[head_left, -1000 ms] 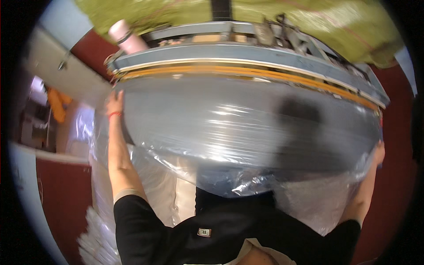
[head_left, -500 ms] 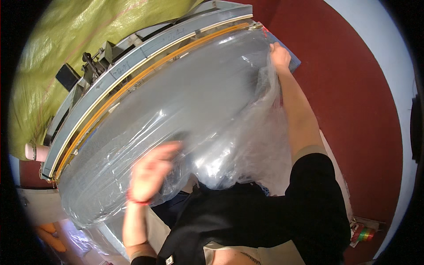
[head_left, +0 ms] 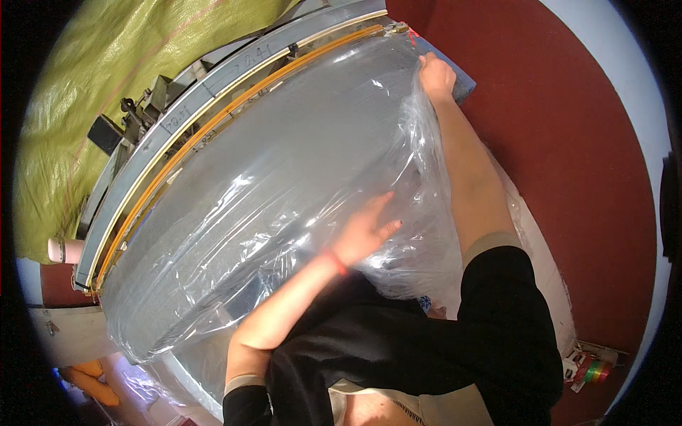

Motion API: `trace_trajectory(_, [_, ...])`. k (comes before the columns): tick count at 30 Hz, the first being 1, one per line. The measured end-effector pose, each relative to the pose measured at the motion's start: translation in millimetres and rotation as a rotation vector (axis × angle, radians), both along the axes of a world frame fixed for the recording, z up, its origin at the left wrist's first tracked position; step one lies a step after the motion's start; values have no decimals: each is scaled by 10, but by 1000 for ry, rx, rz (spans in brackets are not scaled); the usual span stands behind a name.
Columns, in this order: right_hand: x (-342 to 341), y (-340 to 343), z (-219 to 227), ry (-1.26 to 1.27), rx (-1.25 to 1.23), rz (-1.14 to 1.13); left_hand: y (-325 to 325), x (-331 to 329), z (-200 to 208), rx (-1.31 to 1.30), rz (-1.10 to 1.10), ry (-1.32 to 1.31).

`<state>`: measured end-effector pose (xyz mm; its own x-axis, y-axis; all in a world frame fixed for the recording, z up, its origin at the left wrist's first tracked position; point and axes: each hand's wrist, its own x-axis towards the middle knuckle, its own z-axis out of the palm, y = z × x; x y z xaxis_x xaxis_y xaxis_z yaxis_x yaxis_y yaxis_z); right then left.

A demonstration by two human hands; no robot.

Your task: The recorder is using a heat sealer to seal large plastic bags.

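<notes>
A large sheet of clear plastic film point(head_left: 234, 206) lies over a wide grey surface in front of me, wrinkled and glossy toward my body. At the far right corner my right hand point(head_left: 437, 74) is closed on the film's gathered edge, its arm stretched out. My left hand point(head_left: 366, 231), with a red band at the wrist, is over the near middle of the film, fingers spread and slightly blurred. Whether its palm presses on the film, I cannot tell. Folds of film hang down between my right forearm and my black shirt.
A long metal bar point(head_left: 234, 71) with an orange strip point(head_left: 234, 106) borders the far side. Beyond it are a black box-like part point(head_left: 105, 135) and yellow-green woven sheeting point(head_left: 106, 78). A pink roll point(head_left: 65, 250) sticks out at left. Dark red floor point(head_left: 561, 163) lies to the right, with multicoloured rolls point(head_left: 593, 370).
My left hand has swept right across the film, toward the middle. My right hand, still gripping the edge, has shifted slightly farther away and left. The film at right looks more drawn together.
</notes>
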<state>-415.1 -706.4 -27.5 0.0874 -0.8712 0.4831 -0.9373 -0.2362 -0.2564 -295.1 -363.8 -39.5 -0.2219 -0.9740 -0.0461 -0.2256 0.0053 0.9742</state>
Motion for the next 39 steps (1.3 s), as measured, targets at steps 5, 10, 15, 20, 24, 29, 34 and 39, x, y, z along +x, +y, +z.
trace_trajectory(5, [121, 70, 54, 1, 1, 16, 128, 162, -378, 299, -329, 215])
trace_trajectory(10, [49, 85, 70, 32, 17, 18, 619, 914, 556, -119, -604, 335])
trace_trajectory(15, [-40, 86, 81, 53, 40, 9, 1603, 1355, 734, -688, 333, 741])
trace_trajectory(20, [211, 76, -1, 68, 73, 93, 2421, 1731, 1387, -936, 333, 1028])
trace_trajectory(24, [140, 142, 93, 86, 86, 62, 3499, 2131, 1378, -1336, 824, 672])
trace_trajectory(29, [-17, 1, -32, 14, 87, 69, 3688, 2036, 1066, -1033, 372, 899])
trace_trajectory(34, [-78, -239, -174, 130, 28, 79, 3614, 1960, 40, -351, 1364, 416])
trace_trajectory(39, [-16, -66, -91, 145, 20, 89, 4164, 2565, 922, -647, 1873, 310])
